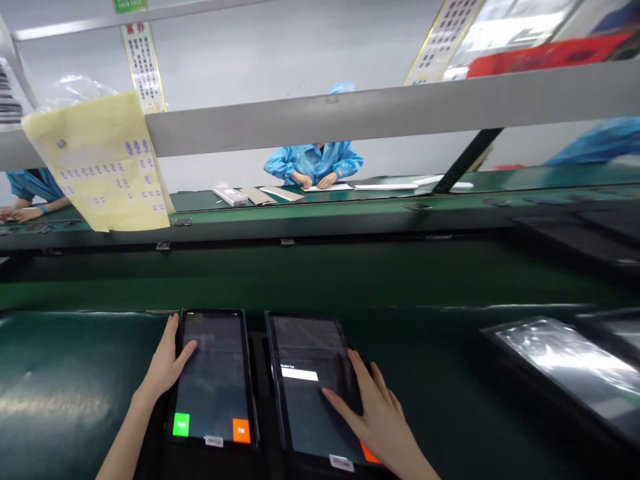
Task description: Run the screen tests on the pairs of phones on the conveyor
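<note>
Two dark tablets lie side by side on the green bench in front of me. My left hand [167, 362] rests on the left edge of the left tablet [215, 377], thumb lying on its screen, fingers spread flat. That screen shows a green square and an orange square along its bottom. My right hand [373, 410] lies open on the right side of the right tablet [313, 390], fingers stretched across the screen, which shows a white bar. It covers an orange button at the lower right.
More tablets in shiny film [570, 363] lie at the right. A green conveyor [320, 273] runs across behind the tablets. A yellow sheet [103, 163] hangs from a grey rail. People in blue coats [314, 163] work at the far side.
</note>
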Demonstrator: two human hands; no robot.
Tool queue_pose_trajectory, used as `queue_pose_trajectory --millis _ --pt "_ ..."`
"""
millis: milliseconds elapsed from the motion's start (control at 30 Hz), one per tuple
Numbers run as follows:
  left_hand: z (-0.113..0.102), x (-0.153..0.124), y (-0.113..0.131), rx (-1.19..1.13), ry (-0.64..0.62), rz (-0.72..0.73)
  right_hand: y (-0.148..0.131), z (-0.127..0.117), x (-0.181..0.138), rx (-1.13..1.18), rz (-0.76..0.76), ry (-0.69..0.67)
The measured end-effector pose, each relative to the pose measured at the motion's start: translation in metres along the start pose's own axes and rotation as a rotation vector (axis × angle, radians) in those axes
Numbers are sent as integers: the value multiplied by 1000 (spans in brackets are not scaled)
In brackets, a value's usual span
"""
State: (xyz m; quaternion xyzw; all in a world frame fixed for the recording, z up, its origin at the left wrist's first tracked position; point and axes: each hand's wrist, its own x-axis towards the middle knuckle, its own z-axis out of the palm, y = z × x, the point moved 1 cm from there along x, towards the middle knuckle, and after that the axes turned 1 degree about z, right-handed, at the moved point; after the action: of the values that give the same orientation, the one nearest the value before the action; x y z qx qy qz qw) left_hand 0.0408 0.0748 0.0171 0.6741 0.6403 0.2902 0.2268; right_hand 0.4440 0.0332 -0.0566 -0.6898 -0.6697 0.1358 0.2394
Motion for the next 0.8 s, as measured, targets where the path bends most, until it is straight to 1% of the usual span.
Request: queue_pose_trajectory --millis 67,133,200,267,333,400,467,500,567,667,733,800 --pt "-1 -1 -1 -14 2 16 2 -1 0 -2 -14 5" --pt "-2 -5 1 -21 -24 30 0 -4 -1 5 -8 29" --pt "-4 -15 3 -26 -67 31 -2 -6 -2 21 -5 35" --pt "-8 -31 4 -32 -108 14 -4 -8 -4 38 -9 36" --pt "-14 -50 4 -29 -173 1 -5 -8 -6 43 -15 56" --pt "-21 -67 2 -4 -273 17 -7 -7 -8 35 -15 101" --pt "-28 -77 0 35 -358 64 -9 -6 -9 18 -17 116" --pt "-31 -80 -2 50 -380 87 -11 -6 -9 9 -13 114" --pt "-33 -80 -4 64 -392 111 -13 -8 -9 0 -4 105" --pt "-30 -78 -7 47 -386 99 -14 -12 -8 28 4 86" --pt "-25 -78 -6 29 -337 86 -16 -16 -8 77 2 94" --pt "-19 -79 -4 29 -259 77 -19 -20 -8 136 -21 135"
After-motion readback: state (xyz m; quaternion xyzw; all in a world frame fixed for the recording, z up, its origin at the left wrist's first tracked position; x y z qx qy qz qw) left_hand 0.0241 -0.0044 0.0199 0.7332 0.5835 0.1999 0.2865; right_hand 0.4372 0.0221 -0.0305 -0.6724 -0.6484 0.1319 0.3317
